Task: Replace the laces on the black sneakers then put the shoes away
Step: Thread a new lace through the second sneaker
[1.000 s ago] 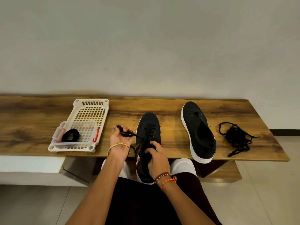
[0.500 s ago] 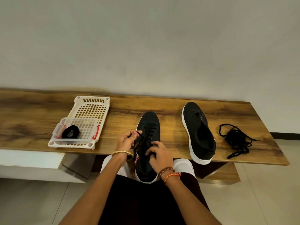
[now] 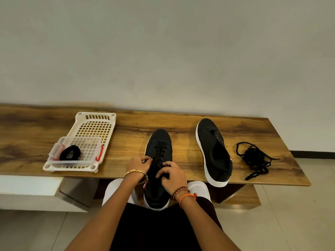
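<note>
Sneaker [image 3: 159, 151] under my fingers, lacing step underway. Left hand [image 3: 138, 164] pinches lace end [image 3: 154, 161]; right hand [image 3: 172, 173] curled on tongue, steadying. Next, I judge: thread next eyelet. Second sneaker [image 3: 213, 151] unlaced, right of fingers.

Head view, forward-down, close over bench [image 3: 181, 122]
</note>
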